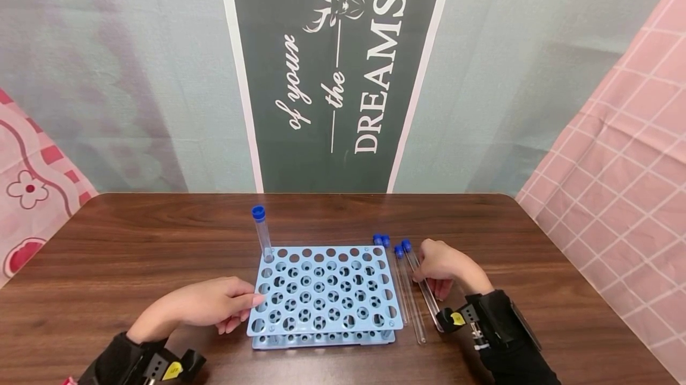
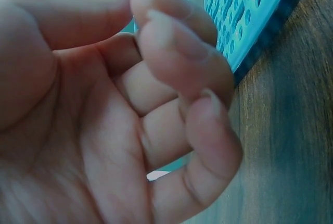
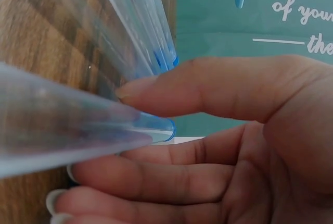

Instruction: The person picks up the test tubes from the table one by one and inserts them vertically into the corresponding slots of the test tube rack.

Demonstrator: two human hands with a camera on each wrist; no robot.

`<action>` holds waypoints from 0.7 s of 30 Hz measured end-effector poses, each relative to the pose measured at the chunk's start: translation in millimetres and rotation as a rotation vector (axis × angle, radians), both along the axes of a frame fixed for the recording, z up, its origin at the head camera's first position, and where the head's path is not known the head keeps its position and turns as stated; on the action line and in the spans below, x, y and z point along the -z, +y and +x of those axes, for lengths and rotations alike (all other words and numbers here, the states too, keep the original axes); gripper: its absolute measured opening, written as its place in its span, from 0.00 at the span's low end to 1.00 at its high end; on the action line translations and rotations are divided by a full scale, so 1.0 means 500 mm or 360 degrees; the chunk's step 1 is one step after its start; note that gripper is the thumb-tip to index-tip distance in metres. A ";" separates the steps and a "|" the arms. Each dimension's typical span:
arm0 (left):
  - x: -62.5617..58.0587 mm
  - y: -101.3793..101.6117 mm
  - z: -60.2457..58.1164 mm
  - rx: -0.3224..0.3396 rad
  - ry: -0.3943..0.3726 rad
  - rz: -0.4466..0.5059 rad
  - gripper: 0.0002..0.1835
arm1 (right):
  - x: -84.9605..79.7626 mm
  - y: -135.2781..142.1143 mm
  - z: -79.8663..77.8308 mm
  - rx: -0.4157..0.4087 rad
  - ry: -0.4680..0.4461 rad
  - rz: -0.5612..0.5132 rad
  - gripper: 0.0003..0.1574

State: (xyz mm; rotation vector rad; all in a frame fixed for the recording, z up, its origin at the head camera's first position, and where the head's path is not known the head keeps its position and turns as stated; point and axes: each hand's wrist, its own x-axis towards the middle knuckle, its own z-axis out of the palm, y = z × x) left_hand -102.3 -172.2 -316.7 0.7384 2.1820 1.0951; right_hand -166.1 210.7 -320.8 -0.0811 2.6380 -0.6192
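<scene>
Tube (image 1: 429, 299) between right grip's (image 1: 442, 265) digits

We find the head view set high, facing forward and down across the table (image 1: 134, 236) to the banner (image 1: 348, 81). The left wrist view looks closely into the left hand (image 2: 130, 104), the rack (image 1: 304, 326) beyond. The right looks closely past the right hand (image 1: 442, 263). Head shares the rack with left, the banner with right.
</scene>
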 end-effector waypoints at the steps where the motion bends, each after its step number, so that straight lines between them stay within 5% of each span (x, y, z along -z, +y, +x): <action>1: 0.000 0.000 0.000 0.0001 -0.0001 0.0001 0.21 | 0.000 0.000 0.000 -0.0003 -0.0003 -0.0001 0.13; 21: 0.000 -0.001 -0.002 0.0009 0.0004 0.0000 0.21 | -0.008 0.004 0.002 -0.0026 0.0006 -0.0057 0.12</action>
